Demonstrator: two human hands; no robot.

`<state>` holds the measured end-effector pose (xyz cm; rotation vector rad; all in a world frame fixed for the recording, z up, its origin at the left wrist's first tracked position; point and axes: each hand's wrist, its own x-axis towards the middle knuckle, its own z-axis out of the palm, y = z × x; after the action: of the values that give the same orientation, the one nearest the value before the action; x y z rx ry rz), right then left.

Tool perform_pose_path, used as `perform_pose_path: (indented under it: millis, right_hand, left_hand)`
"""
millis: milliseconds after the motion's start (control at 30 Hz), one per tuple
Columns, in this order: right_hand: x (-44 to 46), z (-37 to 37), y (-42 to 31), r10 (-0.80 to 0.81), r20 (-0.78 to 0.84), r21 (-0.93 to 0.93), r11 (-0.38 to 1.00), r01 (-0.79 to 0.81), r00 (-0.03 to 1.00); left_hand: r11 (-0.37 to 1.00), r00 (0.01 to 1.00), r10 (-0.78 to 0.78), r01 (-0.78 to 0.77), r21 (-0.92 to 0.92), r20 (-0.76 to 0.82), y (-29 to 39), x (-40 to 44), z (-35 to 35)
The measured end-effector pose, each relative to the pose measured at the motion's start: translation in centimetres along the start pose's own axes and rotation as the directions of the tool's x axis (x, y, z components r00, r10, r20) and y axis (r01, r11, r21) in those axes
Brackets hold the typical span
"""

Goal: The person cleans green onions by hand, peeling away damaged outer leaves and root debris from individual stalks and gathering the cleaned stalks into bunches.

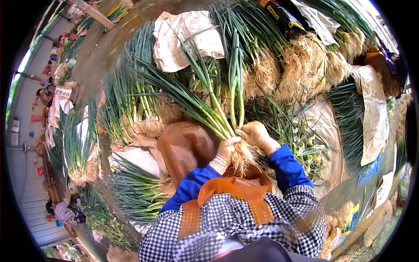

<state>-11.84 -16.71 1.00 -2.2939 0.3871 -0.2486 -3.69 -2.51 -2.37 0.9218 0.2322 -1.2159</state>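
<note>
A bunch of green onions (224,124) with pale stalks stands out from my hands, its green leaves fanning away from me and to the left. My left hand (224,153), in a light glove, is closed round the bunch just above the roots. On the right side of the stalks, my right hand (255,134), gloved too, has its fingers pinched at the base of the stalks. The tan roots (242,158) hang between the two hands, over the brown apron (190,144) on my lap.
Piles of green onions (139,91) lie ahead and to the left, more with thick roots (305,65) at the right. A white sack (187,39) covers some ahead. Loose leaves (301,144) lie right of my hands. A person (65,212) sits at the far left.
</note>
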Motion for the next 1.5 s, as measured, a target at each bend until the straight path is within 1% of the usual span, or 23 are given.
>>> perform_pose_path:
  millis: [100,167,233,367,433,500,533,667,800,900,933,967,1000,1033,1067,1100,1133,1200,1300,1367,1400,1433,1500]
  right_hand:
    - [-1.8,-1.6,-1.0,-0.285,-0.187,-0.075,0.958,0.276,0.940]
    - [-4.1,-2.6,-1.0,0.341,0.033,0.571,0.765,-0.297,0.940]
    - [-5.1,-3.3,2.8,0.518,-0.045,0.855,0.463,-0.235,0.854]
    - [-2.0,-0.2,-0.9,0.508,-0.051,0.861,0.458,-0.220,0.860]
    - [-0.7,1.8,-0.5,0.443,0.156,0.930,0.235,-0.282,0.883]
    - [-0.1,3.9,0.3,0.367,-0.179,0.687,0.711,-0.151,0.913]
    - [-0.5,4.2,0.4,0.360,-0.142,0.731,0.666,-0.147,0.922]
    - [-1.7,2.6,-1.4,0.514,0.201,0.968,0.027,-0.250,0.834]
    - [-1.9,2.0,4.6,0.639,-0.140,0.990,0.094,0.103,0.757]
    - [-2.8,-1.2,2.4,0.727,-0.240,0.945,0.327,-0.017,0.643]
    - [-2.3,-1.4,0.2,0.596,-0.168,0.756,0.589,-0.285,0.786]
    - [-1.9,-1.5,-1.9,0.438,-0.088,0.421,0.830,-0.365,0.895]
    - [-1.5,-0.1,-1.1,0.191,-0.168,-0.038,0.979,-0.200,0.967]
    - [-0.8,1.1,-0.1,-0.076,-0.127,-0.495,0.869,0.004,0.989]
    - [1.9,-2.3,-3.9,0.336,-0.009,-0.452,0.839,-0.304,0.942]
    - [4.0,-3.2,-4.5,0.292,-0.180,-0.461,0.819,-0.343,0.939]
    - [5.5,-4.2,-4.9,-0.225,-0.383,-0.557,0.830,-0.030,0.896]
    - [9.9,-4.4,-7.1,-0.257,-0.159,-0.426,0.889,0.168,0.953]
    - [16.4,-1.5,-7.3,0.163,0.453,-0.782,0.545,0.303,0.877]
    - [18.2,-3.6,-8.2,0.225,0.452,-0.698,0.692,0.185,0.864]
    - [17.5,-5.8,-6.8,0.184,0.275,-0.105,0.981,-0.161,0.944]
    - [16.3,-8.5,-5.5,0.282,0.110,0.588,0.754,-0.291,0.953]
    - [12.0,-15.4,-9.9,0.357,-0.291,0.429,0.878,-0.212,0.888]
  left_hand:
    - [0.998,0.998,-0.062,0.062,-0.008,-0.003,-0.1,-0.8,-0.2]
    - [0.998,0.998,0.029,-0.031,0.051,0.054,-1.2,0.3,-1.6]
    - [0.996,0.985,-0.011,0.026,-0.084,0.174,0.1,-0.2,-0.6]
    - [0.905,0.979,-0.185,0.137,0.404,0.082,0.5,0.2,-1.1]
    - [0.917,0.945,-0.320,0.290,0.273,0.072,2.6,-1.8,2.1]
    - [0.960,0.974,-0.222,0.210,0.184,0.043,1.9,-0.3,1.1]
    - [0.963,0.976,-0.214,0.203,0.179,0.044,1.8,0.1,0.4]
    - [0.975,0.935,-0.222,0.221,0.035,0.276,1.6,1.3,-0.8]
    - [0.999,0.907,-0.006,0.022,-0.035,0.421,2.2,-0.2,0.0]
    - [0.994,0.900,0.069,-0.099,0.047,0.431,2.8,-0.8,-0.9]
    - [0.973,0.898,0.082,-0.165,0.160,0.432,3.2,-2.4,0.3]
    - [0.992,0.932,-0.106,0.121,-0.022,0.348,1.5,-0.7,-0.2]
    - [0.992,0.948,-0.116,0.127,-0.018,0.297,0.7,-0.4,-0.1]
    - [0.991,0.960,-0.124,0.131,-0.011,0.249,0.0,-0.3,0.0]
    - [0.999,0.963,-0.041,0.043,-0.003,0.267,-1.2,1.2,-1.3]
    - [0.987,0.966,-0.012,-0.031,0.159,0.260,0.5,-1.0,1.2]
    - [0.987,0.966,-0.039,-0.002,0.161,0.254,-0.1,-0.3,0.4]
    - [0.987,0.977,-0.097,0.070,0.142,0.189,0.5,-1.8,1.8]
    - [0.994,0.978,0.060,-0.077,0.077,0.202,-0.8,-0.7,1.3]
    - [0.975,0.973,0.070,-0.113,0.192,0.219,-0.7,-0.5,0.5]
    - [0.979,0.974,0.085,-0.122,0.166,0.211,-0.5,-0.9,0.8]
    - [0.983,0.975,0.097,-0.126,0.132,0.201,-0.5,-1.1,1.1]
    - [0.996,0.958,-0.046,0.024,0.082,0.284,-0.2,-0.8,0.2]
